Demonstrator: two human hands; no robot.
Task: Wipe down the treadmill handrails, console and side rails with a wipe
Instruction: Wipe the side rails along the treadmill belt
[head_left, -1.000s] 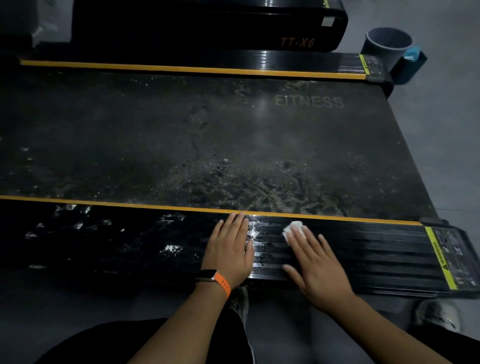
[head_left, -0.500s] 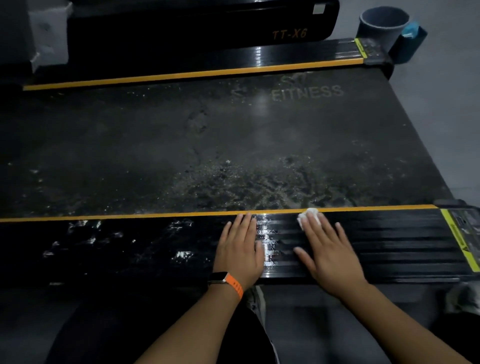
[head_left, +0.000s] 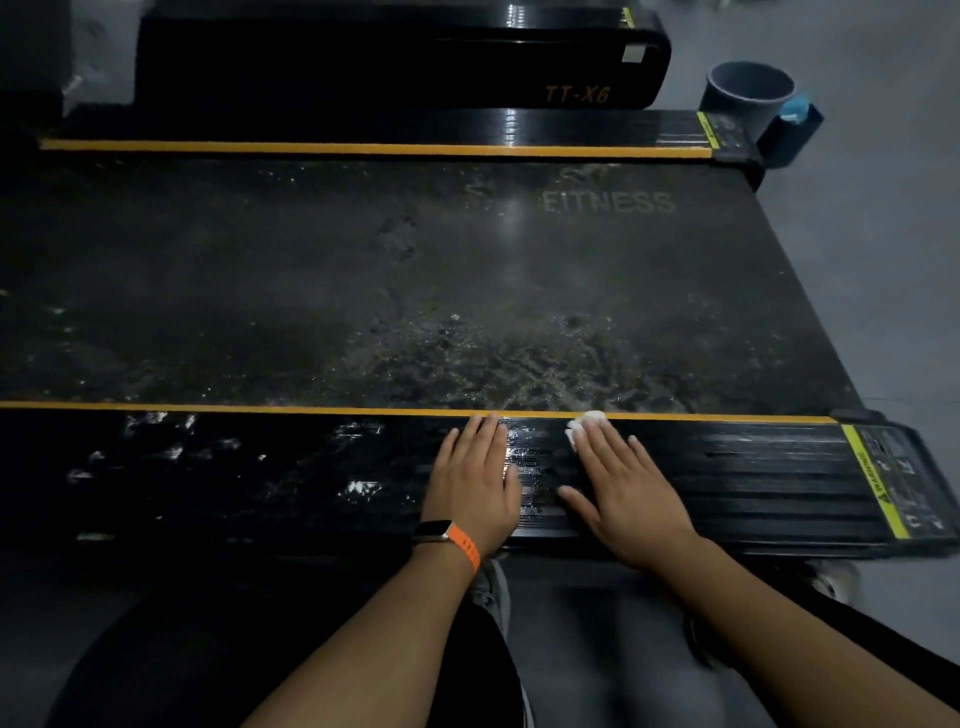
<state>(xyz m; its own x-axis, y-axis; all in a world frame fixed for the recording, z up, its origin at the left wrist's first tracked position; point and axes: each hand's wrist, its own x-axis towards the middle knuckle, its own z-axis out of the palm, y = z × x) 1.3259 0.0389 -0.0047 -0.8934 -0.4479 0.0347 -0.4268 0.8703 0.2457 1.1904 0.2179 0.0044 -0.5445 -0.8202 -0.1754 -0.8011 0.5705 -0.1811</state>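
Here my right hand (head_left: 626, 483) lies flat, fingers spread, pressing the white wipe (head_left: 584, 426) under its fingertips onto the near side rail (head_left: 753, 467), by the orange stripe. My left hand (head_left: 475, 480) rests open just beside, its grip empty.

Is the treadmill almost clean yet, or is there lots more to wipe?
Some way to go. In hand: the right hand presses a small white wipe flat on the near black ribbed side rail, beside the resting left hand. The patch between them shines wet. Left: white smudges further along this rail. The far side rail can't be judged; handrails and console are out of view.
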